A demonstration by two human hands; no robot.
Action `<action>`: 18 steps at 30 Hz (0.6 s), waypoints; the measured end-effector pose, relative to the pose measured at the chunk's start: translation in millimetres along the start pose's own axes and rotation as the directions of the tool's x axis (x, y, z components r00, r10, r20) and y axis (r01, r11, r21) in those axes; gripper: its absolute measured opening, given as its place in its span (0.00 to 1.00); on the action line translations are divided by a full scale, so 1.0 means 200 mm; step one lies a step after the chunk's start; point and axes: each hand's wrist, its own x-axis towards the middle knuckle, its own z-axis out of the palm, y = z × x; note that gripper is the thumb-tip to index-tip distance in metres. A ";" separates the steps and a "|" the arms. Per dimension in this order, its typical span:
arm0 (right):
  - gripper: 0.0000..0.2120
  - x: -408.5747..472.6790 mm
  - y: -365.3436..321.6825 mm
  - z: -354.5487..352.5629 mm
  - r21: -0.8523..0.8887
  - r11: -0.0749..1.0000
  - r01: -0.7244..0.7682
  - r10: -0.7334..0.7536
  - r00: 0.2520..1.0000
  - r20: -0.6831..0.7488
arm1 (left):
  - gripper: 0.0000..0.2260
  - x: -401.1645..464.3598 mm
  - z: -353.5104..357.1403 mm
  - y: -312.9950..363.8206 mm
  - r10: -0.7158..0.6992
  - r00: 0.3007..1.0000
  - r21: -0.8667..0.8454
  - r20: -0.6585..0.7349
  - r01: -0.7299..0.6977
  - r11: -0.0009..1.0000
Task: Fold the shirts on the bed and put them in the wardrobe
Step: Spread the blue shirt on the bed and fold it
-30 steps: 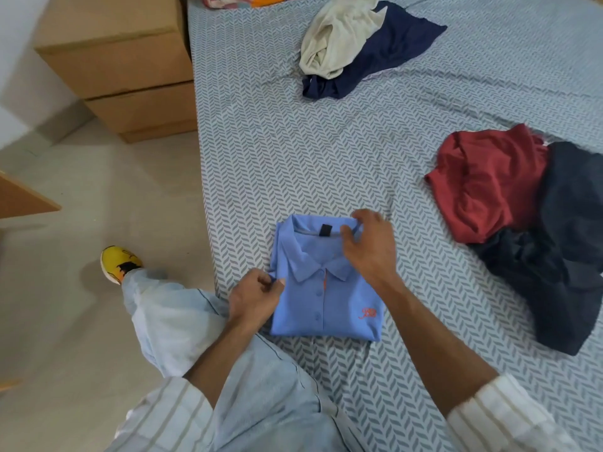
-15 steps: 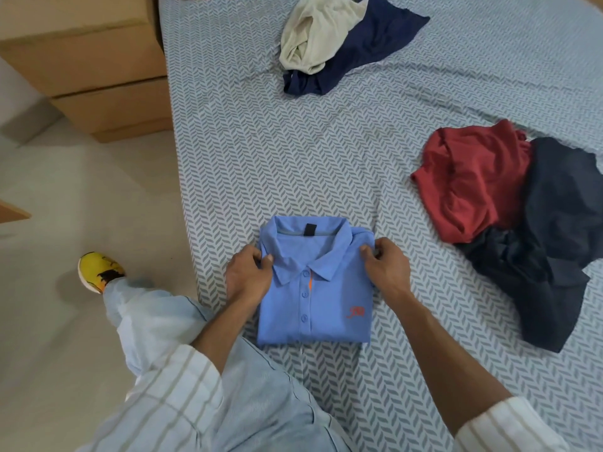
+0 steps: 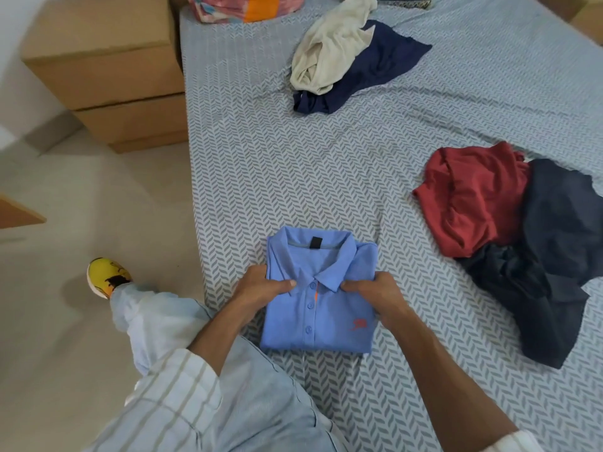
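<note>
A: Bed [image 3: 261, 177] first — herringbone grey sheet, fills most of the view. What's on it?

B: Folded blue polo shirt [image 3: 326, 321] near the front edge, lying flat, collar up, buttons and a small orange logo showing.

A: Hands?

B: Both on it. Left hand [image 3: 261, 287] grips the shirt's left side at collar height, thumb on top of the fabric, fingers curled under the edge. Right hand [image 3: 378, 293] grips the right side the same way, thumb pressed by the collar tip.

A: Other clothes?

B: Red shirt [image 3: 470, 197] crumpled to the right, touching a dark heap [image 3: 554, 256] that overlaps its right side — can't tell how many garments are in that heap. Farther back, a cream shirt [image 3: 329, 44] lies bunched on a navy shirt [image 3: 378, 66]. All well apart from the polo.

A: Background?

B: Pink and orange bundle [image 3: 248, 6] at the head of the bed, wooden drawers [image 3: 107, 70] just beside the bed on the left, yellow shoe [image 3: 106, 277] on the floor. Striped sleeves, pale trousers.
</note>
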 end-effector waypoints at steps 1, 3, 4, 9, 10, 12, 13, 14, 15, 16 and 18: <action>0.17 -0.02 -0.01 -0.01 0.068 0.997 0.023 -0.025 0.999 0.035 | 0.10 -0.02 0.00 0.00 0.009 1.000 -0.085 0.019 -0.007 0.996; 0.15 -0.08 -0.03 -0.02 0.213 0.973 0.088 -0.120 0.983 0.139 | 0.09 -0.10 -0.01 0.01 0.028 0.999 -0.265 0.044 -0.015 0.964; 0.15 -0.11 -0.05 -0.02 0.269 0.957 0.113 -0.168 0.967 0.191 | 0.11 -0.12 -0.02 0.01 0.037 0.998 -0.349 0.051 -0.017 0.937; 0.13 -0.22 -0.13 0.00 0.339 0.913 0.228 -0.339 0.886 0.317 | 0.15 -0.31 -0.12 0.04 0.171 0.985 -0.484 0.031 -0.135 0.865; 0.13 -0.25 -0.16 0.02 0.333 0.911 0.244 -0.356 0.872 0.336 | 0.17 -0.36 -0.16 0.03 0.201 0.980 -0.496 0.013 -0.168 0.852; 0.11 -0.28 -0.20 0.04 0.326 0.912 0.249 -0.363 0.859 0.361 | 0.19 -0.43 -0.22 0.03 0.240 0.971 -0.515 0.018 -0.197 0.834; 0.10 -0.28 -0.22 0.04 0.330 0.913 0.238 -0.359 0.853 0.378 | 0.20 -0.45 -0.24 0.04 0.247 0.969 -0.522 0.024 -0.199 0.830; 0.11 -0.31 -0.25 0.07 0.332 0.914 0.234 -0.363 0.838 0.407 | 0.20 -0.50 -0.27 0.03 0.254 0.967 -0.528 0.009 -0.211 0.823; 0.12 -0.33 -0.28 0.08 0.339 0.912 0.230 -0.370 0.820 0.438 | 0.21 -0.53 -0.30 0.02 0.266 0.964 -0.538 0.002 -0.223 0.813; 0.14 -0.36 -0.30 0.10 0.342 0.909 0.239 -0.385 0.796 0.468 | 0.22 -0.56 -0.32 0.01 0.277 0.961 -0.551 -0.016 -0.240 0.799; 0.17 -0.41 -0.35 0.13 0.329 0.905 0.269 -0.413 0.737 0.535 | 0.23 -0.62 -0.38 0.00 0.305 0.950 -0.568 -0.066 -0.287 0.771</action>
